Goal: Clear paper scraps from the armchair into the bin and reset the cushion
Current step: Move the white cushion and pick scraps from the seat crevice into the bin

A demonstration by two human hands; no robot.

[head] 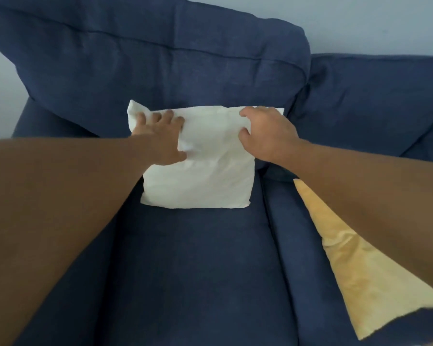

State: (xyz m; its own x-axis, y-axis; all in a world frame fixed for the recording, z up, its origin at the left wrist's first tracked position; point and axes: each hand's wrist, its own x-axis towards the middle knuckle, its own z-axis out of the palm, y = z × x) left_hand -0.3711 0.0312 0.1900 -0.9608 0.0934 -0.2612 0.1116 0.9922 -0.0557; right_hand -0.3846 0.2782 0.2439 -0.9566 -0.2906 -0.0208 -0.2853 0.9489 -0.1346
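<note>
A white square cushion (205,171) leans against the back pad of the dark blue armchair (185,270), its lower edge on the seat. My left hand (160,136) lies on the cushion's upper left part, fingers spread and pressing into the fabric near the corner. My right hand (268,131) grips the upper right edge, fingers curled over the cloth. No paper scraps show on the seat, and no bin is in view.
The big blue back pad (160,58) rises behind the cushion. A second blue seat or sofa (373,101) stands at the right, with a yellow cloth (355,270) lying past the armchair's right arm. A pale wall is behind.
</note>
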